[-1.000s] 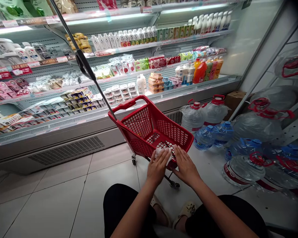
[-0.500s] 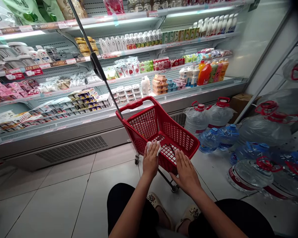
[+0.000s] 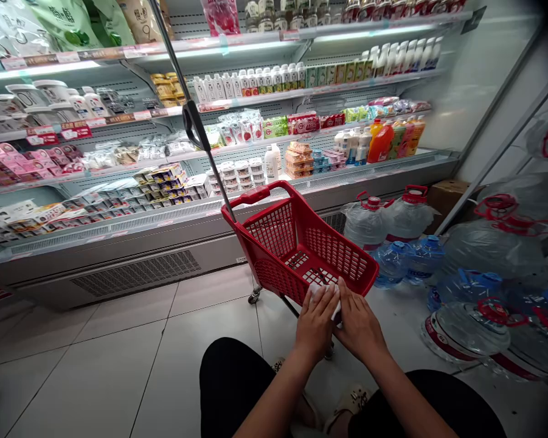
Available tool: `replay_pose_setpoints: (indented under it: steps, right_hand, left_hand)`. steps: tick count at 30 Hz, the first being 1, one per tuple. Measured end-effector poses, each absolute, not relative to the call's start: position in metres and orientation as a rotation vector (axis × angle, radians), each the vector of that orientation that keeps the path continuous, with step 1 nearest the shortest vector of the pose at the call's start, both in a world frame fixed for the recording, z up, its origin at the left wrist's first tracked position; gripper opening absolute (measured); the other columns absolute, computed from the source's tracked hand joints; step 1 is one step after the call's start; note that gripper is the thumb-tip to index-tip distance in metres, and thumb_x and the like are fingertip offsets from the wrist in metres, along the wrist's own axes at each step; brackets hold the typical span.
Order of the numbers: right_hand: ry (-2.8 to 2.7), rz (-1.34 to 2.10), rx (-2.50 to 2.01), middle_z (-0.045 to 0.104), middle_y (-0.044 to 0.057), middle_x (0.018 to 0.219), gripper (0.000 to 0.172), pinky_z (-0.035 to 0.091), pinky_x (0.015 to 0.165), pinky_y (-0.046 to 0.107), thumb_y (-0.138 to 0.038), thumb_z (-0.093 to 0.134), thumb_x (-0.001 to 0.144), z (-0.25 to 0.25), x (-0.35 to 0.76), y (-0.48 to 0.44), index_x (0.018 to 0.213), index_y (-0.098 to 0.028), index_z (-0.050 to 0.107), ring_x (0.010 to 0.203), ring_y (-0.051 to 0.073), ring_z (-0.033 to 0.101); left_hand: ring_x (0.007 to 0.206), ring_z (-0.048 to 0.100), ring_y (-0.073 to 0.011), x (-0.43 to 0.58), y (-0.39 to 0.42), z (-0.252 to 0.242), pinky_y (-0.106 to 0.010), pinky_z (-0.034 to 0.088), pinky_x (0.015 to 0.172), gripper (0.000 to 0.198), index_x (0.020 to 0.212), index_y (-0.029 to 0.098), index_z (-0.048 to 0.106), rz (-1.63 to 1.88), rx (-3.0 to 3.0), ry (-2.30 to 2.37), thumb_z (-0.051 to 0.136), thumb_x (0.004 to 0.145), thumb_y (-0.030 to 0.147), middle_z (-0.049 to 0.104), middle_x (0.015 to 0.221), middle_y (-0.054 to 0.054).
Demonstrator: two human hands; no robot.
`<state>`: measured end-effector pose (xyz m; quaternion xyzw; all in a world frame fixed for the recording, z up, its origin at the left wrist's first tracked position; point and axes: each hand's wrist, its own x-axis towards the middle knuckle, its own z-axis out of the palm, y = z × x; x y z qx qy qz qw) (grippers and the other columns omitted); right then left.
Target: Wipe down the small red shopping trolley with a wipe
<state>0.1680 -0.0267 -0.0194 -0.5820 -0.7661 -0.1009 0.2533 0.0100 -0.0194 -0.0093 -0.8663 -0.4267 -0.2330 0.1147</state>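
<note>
A red plastic shopping basket [image 3: 274, 271] on wheels, with lattice sides and a long dark pull handle [image 3: 194, 125], stands in front of my knees. My left hand [image 3: 317, 319] presses a folded white cloth or tissue [image 3: 336, 312] against the near end of the basket's rim, fingers stretched over it. Close beside it, my right hand [image 3: 359, 321] rests on the same rim with its fingers extended and the thumb below. The two hands nearly touch at the fingertips. Part of the cloth and the near rim are hidden under my fingers.
A lit refrigerated shelf unit [image 3: 132, 225] with bottles, tubs and packs runs behind the basket. On the right stand large water jugs [image 3: 468, 334] with red handles, smaller blue-tinted bottles [image 3: 392, 261] and a cardboard box [image 3: 442, 198]. Pale floor tiles [image 3: 114, 365] lie to the left.
My left hand has slid right along the near rim with the cloth, up against my right hand. My right hand has shifted slightly right. The view has tilted a little.
</note>
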Motion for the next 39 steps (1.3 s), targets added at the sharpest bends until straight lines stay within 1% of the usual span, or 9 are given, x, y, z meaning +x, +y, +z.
replay_pose_setpoints:
  steps: [5, 12, 15, 19, 22, 25, 28, 35, 39]
  right_hand:
    - [-2.028, -0.275, -1.624, 0.019, 0.019, 0.173, 0.101, 0.041, 0.118, 0.051, -0.029, 0.054, 0.089, -0.016, 0.156, -0.04, 0.167, -0.007, -0.007, 0.145, 0.034, 0.048]
    - [-1.99, -0.245, -1.599, 0.009, 0.016, 0.175, 0.099, 0.036, 0.122, 0.054, -0.028, 0.052, 0.092, -0.016, 0.131, -0.052, 0.167, -0.009, -0.009, 0.157, 0.034, 0.029]
    - [-2.13, -0.204, -1.478, 0.011, 0.015, 0.176, 0.1, 0.032, 0.125, 0.052, -0.039, 0.054, 0.095, -0.016, 0.145, -0.043, 0.167, -0.009, -0.008, 0.16, 0.032, 0.022]
    - [-2.375, -0.176, -1.31, 0.016, 0.007, 0.176, 0.099, 0.026, 0.128, 0.054, -0.066, 0.054, 0.095, -0.006, 0.202, -0.005, 0.17, -0.023, 0.004, 0.162, 0.033, 0.013]
    - [-2.445, -0.114, -1.354, 0.017, 0.007, 0.176, 0.1, 0.029, 0.127, 0.053, -0.076, 0.049, 0.094, -0.005, 0.244, 0.026, 0.17, -0.028, 0.006, 0.161, 0.032, 0.019]
    - [-2.435, -0.103, -1.419, 0.021, 0.009, 0.174, 0.102, 0.033, 0.125, 0.051, -0.08, 0.046, 0.093, -0.013, 0.261, 0.043, 0.17, -0.026, 0.007, 0.157, 0.032, 0.031]
    - [-2.382, -0.166, -1.437, 0.024, 0.01, 0.173, 0.106, 0.034, 0.124, 0.052, -0.084, 0.046, 0.091, -0.022, 0.259, 0.045, 0.17, -0.024, 0.007, 0.154, 0.032, 0.036]
    - [-2.275, -0.303, -1.453, 0.022, 0.012, 0.174, 0.107, 0.035, 0.124, 0.05, -0.081, 0.043, 0.093, -0.024, 0.249, 0.025, 0.169, -0.019, 0.001, 0.153, 0.031, 0.039]
    - [-2.2, -0.316, -1.516, 0.022, 0.014, 0.173, 0.105, 0.034, 0.124, 0.049, -0.079, 0.042, 0.095, -0.023, 0.232, 0.005, 0.169, -0.016, 0.003, 0.152, 0.032, 0.04]
  left_hand:
    - [0.158, 0.03, -0.0182, 0.008, -0.026, -0.011, -0.045, 0.027, 0.131, 0.062, 0.167, 0.025, 0.024, -0.672, -2.546, -1.27, 0.044, 0.109, 0.033, 0.033, 0.17, 0.001]
    - [0.158, 0.03, -0.0185, -0.008, -0.03, -0.005, -0.045, 0.024, 0.132, 0.062, 0.167, 0.024, 0.026, -0.699, -2.529, -1.315, 0.041, 0.106, 0.02, 0.034, 0.17, 0.0]
    - [0.158, 0.029, -0.017, -0.015, -0.03, -0.003, -0.045, 0.021, 0.133, 0.061, 0.167, 0.023, 0.025, -0.704, -2.519, -1.315, 0.04, 0.107, 0.021, 0.034, 0.169, 0.001]
    - [0.158, 0.03, -0.0163, -0.023, -0.03, -0.003, -0.045, 0.017, 0.134, 0.058, 0.166, 0.025, 0.028, -0.718, -2.487, -1.301, 0.042, 0.109, 0.029, 0.036, 0.168, 0.001]
    - [0.158, 0.03, -0.0169, -0.024, -0.028, -0.004, -0.045, 0.018, 0.133, 0.059, 0.166, 0.024, 0.027, -0.699, -2.464, -1.313, 0.04, 0.109, 0.024, 0.035, 0.169, 0.0]
    - [0.158, 0.03, -0.0181, -0.021, -0.023, -0.003, -0.046, 0.021, 0.133, 0.062, 0.167, 0.024, 0.024, -0.68, -2.462, -1.32, 0.039, 0.107, 0.019, 0.034, 0.169, -0.001]
    - [0.158, 0.03, -0.0185, -0.017, -0.019, -0.003, -0.046, 0.022, 0.132, 0.063, 0.168, 0.024, 0.022, -0.684, -2.468, -1.32, 0.039, 0.107, 0.019, 0.035, 0.169, -0.001]
    - [0.158, 0.029, -0.0184, -0.014, -0.021, 0.0, -0.045, 0.019, 0.133, 0.061, 0.167, 0.023, 0.024, -0.721, -2.495, -1.313, 0.036, 0.108, 0.017, 0.034, 0.169, -0.001]
    - [0.159, 0.026, -0.0199, -0.018, -0.021, 0.005, -0.049, 0.023, 0.132, 0.062, 0.168, 0.022, 0.022, -0.737, -2.496, -1.357, 0.037, 0.108, 0.017, 0.033, 0.17, -0.002]
